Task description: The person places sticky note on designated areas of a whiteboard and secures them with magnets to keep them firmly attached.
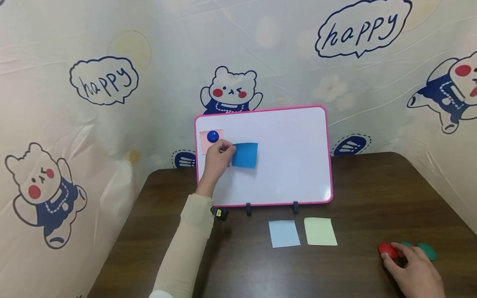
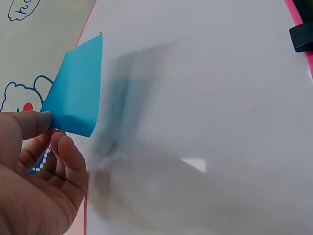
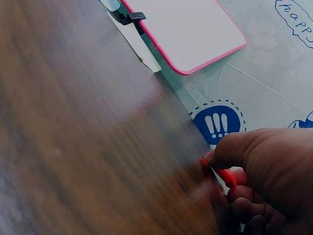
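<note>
My left hand pinches the left edge of a blue sticky note between thumb and fingers, in front of the whiteboard with a pink frame. In the left wrist view the blue note stands off the board and casts a shadow on it. Left of it, a pink note lies on the board under a round blue magnet. At the table's right, my right hand grips a round red magnet between thumb and fingers; in the right wrist view the red magnet is partly hidden.
A light blue note and a pale green note lie on the brown table before the board. Green magnets lie beside my right hand, one mostly hidden. Black clips hold the board's lower edge. A printed curtain hangs behind.
</note>
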{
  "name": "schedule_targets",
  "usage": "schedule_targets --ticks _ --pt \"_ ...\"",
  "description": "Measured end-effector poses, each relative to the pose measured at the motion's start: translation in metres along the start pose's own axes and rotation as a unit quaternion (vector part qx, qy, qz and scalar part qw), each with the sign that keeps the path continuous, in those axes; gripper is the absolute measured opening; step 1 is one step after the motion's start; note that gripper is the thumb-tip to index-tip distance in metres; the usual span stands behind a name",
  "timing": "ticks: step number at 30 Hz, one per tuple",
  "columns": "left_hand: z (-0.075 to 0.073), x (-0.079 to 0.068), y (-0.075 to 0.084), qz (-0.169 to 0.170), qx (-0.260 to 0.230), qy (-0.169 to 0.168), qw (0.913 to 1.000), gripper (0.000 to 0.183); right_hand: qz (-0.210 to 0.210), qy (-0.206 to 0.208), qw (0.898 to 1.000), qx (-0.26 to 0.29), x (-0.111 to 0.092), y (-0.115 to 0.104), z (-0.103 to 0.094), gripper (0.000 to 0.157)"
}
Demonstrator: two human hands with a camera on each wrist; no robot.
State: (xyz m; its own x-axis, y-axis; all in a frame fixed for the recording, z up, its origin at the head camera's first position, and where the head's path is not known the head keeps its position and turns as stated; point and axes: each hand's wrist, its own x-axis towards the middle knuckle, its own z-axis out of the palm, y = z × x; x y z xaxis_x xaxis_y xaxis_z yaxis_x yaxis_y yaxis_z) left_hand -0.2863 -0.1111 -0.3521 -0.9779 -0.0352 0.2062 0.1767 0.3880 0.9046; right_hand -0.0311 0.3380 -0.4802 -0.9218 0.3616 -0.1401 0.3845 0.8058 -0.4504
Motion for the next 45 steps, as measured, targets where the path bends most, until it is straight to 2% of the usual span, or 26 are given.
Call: schedule_targets --ticks 9,15,23,38,45 --pt "0.002 0.013 0.000 0.001 0.015 0.001 0.9999 0.018 0.003 -0.011 1.000 -0.001 0.000 0.001 -0.001 0.066" --pt "0.002 0.025 0.002 -0.006 0.046 0.014 0.9988 0.017 -0.004 -0.031 0.999 0.005 0.001 0.003 -0.002 0.071" --pt "0.003 0.038 0.007 -0.021 0.082 0.029 0.9960 0.020 -0.001 -0.029 1.000 0.006 0.001 0.003 -0.001 0.069" --pt "0.011 0.049 0.015 -0.011 0.107 0.071 0.9917 0.022 0.012 -0.015 1.000 0.011 -0.001 0.001 0.001 0.069" --pt "0.017 0.050 0.018 0.000 0.139 0.086 0.9865 0.020 0.011 -0.013 1.000 0.012 0.001 0.001 0.000 0.067"
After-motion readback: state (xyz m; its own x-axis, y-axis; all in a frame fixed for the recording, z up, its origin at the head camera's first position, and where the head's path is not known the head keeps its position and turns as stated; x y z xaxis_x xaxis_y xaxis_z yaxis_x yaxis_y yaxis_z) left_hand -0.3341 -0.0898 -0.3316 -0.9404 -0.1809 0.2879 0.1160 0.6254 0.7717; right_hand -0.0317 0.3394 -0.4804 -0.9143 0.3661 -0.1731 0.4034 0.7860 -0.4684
